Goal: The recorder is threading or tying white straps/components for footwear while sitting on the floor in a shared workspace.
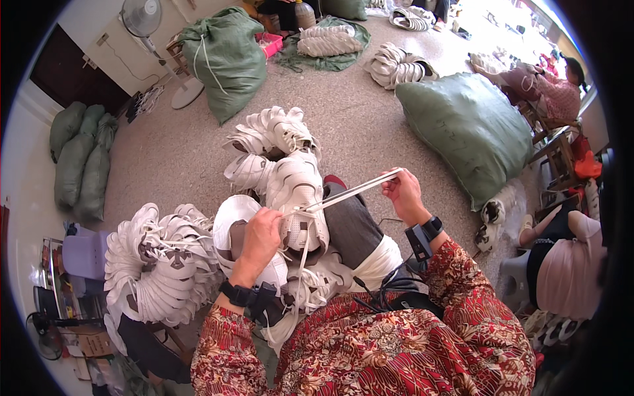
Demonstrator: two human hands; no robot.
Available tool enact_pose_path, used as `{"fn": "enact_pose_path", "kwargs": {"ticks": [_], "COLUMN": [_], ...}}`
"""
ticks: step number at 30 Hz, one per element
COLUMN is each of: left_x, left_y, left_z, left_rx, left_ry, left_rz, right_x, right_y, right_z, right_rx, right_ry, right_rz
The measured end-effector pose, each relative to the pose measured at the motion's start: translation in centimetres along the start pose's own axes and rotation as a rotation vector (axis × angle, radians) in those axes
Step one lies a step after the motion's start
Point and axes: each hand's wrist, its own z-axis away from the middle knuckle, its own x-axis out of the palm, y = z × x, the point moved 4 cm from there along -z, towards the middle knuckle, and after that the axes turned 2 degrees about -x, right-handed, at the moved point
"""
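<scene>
A white shoe upper (pixel 305 191) with perforations and a dark lining lies across my lap, at the near end of a long row of nested uppers. White shoelace (pixel 353 191) runs taut from its eyelets up to the right, with my right hand (pixel 404 196) closed on the far ends in a pinch. My left hand (pixel 262 239) is closed at the upper's left edge, its fingertips pinching lace close to the eyelets. One lace end hangs down over the upper's dark opening. Beneath it sit more laced uppers (pixel 317 280), partly hidden by my left wrist.
A curled stack of uppers (pixel 173 264) stands at my left. Green sacks stand ahead left (pixel 224 56), ahead right (pixel 465 129) and by the left wall (pixel 82 155). A fan (pixel 142 20) is at the back. People sit at the right (pixel 561 92), (pixel 571 264).
</scene>
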Motion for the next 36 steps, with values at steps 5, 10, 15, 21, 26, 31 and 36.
{"fn": "enact_pose_path", "kwargs": {"ticks": [5, 10, 15, 21, 26, 31, 36], "left_x": [0.0, -0.5, 1.4, 1.3, 1.5, 2.4, 1.9], "left_y": [-1.1, 0.4, -1.8, -1.6, -2.4, -2.7, -2.1], "left_z": [-0.2, -1.1, -2.1, -2.9, -2.9, -2.6, -2.4], "left_rx": [-0.004, 0.098, -0.198, -0.360, -0.262, -0.277, -0.232], "left_ry": [0.020, 0.146, 0.005, -0.056, -0.035, 0.026, 0.027], "left_rz": [-0.004, -0.257, 0.312, 0.506, 0.373, 0.479, 0.328], "right_x": [-2.8, -3.8, -2.1, 3.4, 9.5, 12.9, 13.1], "right_y": [1.4, 1.8, 1.4, 0.2, 1.1, 3.5, 4.8], "right_z": [-0.5, -0.6, 0.5, 4.2, 8.3, 10.8, 11.2], "right_rx": [0.054, -0.020, -0.326, -0.356, -0.242, -0.376, -0.348], "right_ry": [0.060, -0.008, -0.119, -0.429, -0.777, -1.004, -0.988], "right_rz": [-0.018, 0.441, 0.766, 0.730, 0.648, 0.809, 0.803]}}
